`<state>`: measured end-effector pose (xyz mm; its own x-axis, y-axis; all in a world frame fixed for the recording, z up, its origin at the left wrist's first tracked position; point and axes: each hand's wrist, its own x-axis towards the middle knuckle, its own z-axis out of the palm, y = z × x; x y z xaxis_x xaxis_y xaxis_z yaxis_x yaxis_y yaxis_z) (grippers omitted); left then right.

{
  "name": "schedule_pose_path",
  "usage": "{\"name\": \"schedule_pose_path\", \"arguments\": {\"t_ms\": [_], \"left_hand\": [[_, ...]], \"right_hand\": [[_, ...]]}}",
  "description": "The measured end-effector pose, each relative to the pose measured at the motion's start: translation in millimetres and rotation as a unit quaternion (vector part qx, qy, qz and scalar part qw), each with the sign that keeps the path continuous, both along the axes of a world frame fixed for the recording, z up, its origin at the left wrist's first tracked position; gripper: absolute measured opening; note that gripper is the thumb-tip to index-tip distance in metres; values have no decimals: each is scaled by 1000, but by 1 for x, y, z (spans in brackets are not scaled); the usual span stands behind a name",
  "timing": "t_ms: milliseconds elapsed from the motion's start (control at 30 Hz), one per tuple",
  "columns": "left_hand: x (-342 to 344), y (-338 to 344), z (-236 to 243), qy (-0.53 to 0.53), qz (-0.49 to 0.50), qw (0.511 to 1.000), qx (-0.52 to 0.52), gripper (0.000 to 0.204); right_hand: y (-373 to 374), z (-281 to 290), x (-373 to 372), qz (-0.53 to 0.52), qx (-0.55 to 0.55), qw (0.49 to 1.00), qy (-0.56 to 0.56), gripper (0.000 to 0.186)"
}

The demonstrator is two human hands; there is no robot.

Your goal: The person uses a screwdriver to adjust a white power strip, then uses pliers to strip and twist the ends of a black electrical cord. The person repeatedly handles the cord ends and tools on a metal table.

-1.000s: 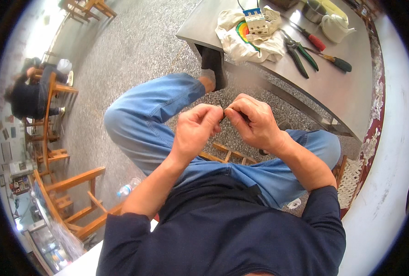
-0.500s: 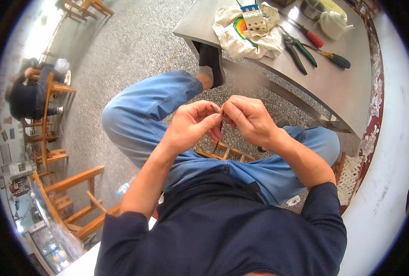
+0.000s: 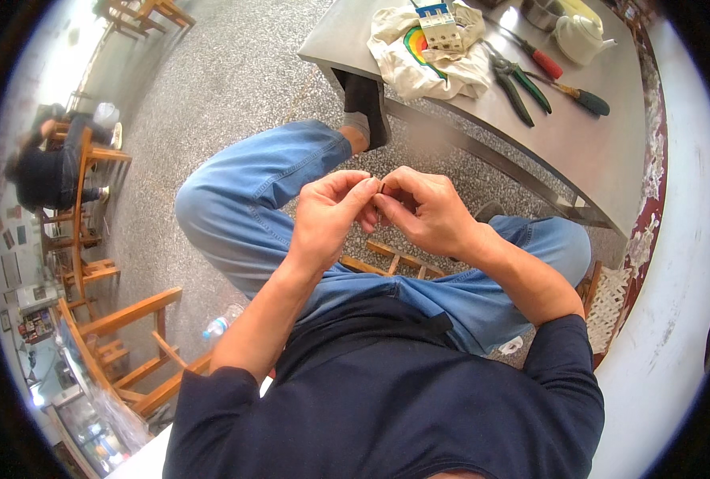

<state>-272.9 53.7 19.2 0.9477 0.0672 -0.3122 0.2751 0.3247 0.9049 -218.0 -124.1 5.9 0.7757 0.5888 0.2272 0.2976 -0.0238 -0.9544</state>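
Observation:
Above my lap, my left hand [image 3: 328, 214] and my right hand [image 3: 425, 209] meet, thumbs and fingers pinched together. Between the fingertips shows a short bit of thin dark wire [image 3: 381, 187]; most of it is hidden by my fingers. Both hands seem closed on it. Beyond them, on the metal table [image 3: 590, 160], a white and blue circuit breaker [image 3: 441, 32] rests on a crumpled cream cloth [image 3: 391, 56] with a rainbow print. To its right lie green-handled cutting pliers [image 3: 518, 89], a red-handled screwdriver [image 3: 545, 64] and a tool with a dark green handle [image 3: 588, 102].
A white teapot [image 3: 580, 40] stands at the table's far right. Under my legs is a wooden stool frame [image 3: 395, 257]. Left are wooden chairs [image 3: 131, 315], a plastic bottle [image 3: 215, 327] and, farther off, a seated person [image 3: 43, 172]. A white wall [image 3: 682, 263] runs along the right.
My hands have drawn closer together, and my left fingers have closed in more. The dark tail of wire that hung below them no longer shows.

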Motion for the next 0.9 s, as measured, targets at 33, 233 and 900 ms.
{"name": "schedule_pose_path", "arguments": {"t_ms": [33, 233, 900], "left_hand": [[1, 0, -1, 4, -2, 1000, 5, 16], [6, -2, -3, 9, -7, 1000, 6, 15], [11, 27, -28, 80, 186, 956, -213, 9]], "right_hand": [[-1, -1, 1, -3, -8, 1000, -21, 12], [-3, 1, 6, 0, -25, 999, -48, 11], [-9, 6, 8, -33, 92, 981, -166, 12]]}}
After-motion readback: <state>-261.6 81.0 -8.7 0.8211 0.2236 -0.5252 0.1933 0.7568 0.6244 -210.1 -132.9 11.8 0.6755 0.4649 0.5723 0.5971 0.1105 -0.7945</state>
